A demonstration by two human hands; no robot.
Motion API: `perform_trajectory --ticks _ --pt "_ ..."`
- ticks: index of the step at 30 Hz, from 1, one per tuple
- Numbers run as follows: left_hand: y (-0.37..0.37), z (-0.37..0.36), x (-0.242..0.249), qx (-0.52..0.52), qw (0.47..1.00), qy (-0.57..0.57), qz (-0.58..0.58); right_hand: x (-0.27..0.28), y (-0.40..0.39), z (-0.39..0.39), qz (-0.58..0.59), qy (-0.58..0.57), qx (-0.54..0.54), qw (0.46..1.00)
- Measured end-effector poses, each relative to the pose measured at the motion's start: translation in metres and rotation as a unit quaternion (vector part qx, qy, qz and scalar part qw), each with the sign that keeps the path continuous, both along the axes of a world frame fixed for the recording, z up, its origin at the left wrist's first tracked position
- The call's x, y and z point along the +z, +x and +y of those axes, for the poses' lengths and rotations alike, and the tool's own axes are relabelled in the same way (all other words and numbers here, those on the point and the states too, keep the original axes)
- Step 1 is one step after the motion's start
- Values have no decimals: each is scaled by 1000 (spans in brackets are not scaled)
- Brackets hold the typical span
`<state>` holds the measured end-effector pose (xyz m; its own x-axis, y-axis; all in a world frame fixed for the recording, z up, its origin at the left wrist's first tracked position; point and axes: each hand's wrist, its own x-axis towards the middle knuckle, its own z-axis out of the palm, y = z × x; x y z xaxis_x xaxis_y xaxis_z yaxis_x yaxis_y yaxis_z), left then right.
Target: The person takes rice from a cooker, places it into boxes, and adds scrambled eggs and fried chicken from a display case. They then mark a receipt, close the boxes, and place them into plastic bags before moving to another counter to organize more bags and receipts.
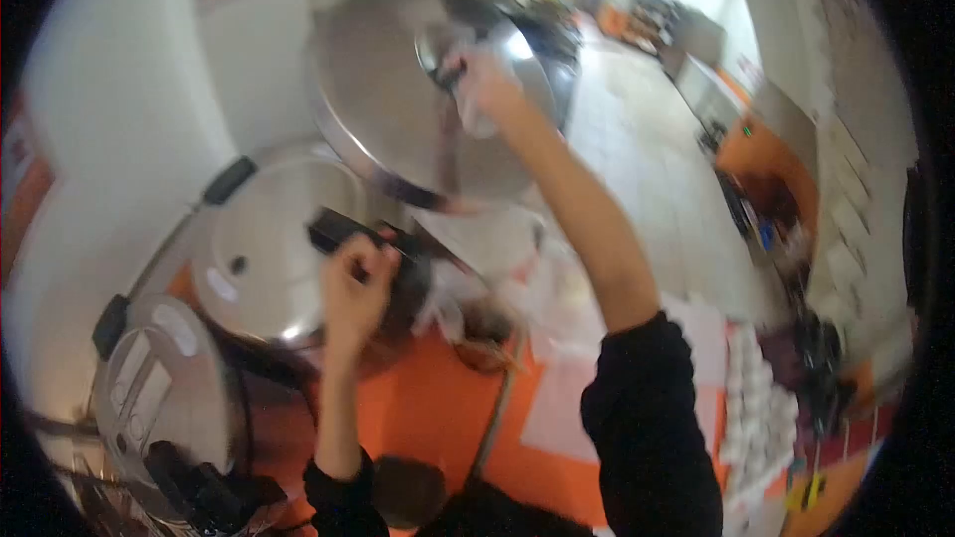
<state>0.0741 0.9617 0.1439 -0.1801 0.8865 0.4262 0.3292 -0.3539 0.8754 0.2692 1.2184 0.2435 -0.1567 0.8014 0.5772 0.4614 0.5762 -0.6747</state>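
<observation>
My right hand (487,94) is stretched out ahead, fingers closed on a small black grip of a shiny metal lid (532,65). Behind and below that hand is a big round steel vessel or cover (383,85); blur hides which it is. Nearer to me, my left hand (356,283) has its fingers curled at the black handle (338,231) on the side of a large steel pot. The pot's round lid (274,283) lies on it, left of my left hand. Motion smears both hands somewhat.
Another steel pot (174,398) with a labelled lid stands at lower left. Plastic bags and a brown item (485,328) lie on the orange counter (428,408). Stacked white cups (761,408) stand to the right. A tiled floor (637,139) runs ahead.
</observation>
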Motion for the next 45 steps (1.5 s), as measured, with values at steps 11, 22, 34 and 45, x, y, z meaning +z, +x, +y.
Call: perform_trajectory --ticks 11,22,34,45 --pt "-8 22 -14 -83 993 33 -77 -37 325 -390 364 -194 -67 908" --pt "-28 47 99 68 990 87 91 -288 392 -547 -155 -354 -429 817" --pt "-96 92 216 56 998 3 -22 -419 345 -541 327 -229 -457 795" --pt "-158 142 254 1 998 -30 -54 -266 271 -446 -300 -197 -468 808"
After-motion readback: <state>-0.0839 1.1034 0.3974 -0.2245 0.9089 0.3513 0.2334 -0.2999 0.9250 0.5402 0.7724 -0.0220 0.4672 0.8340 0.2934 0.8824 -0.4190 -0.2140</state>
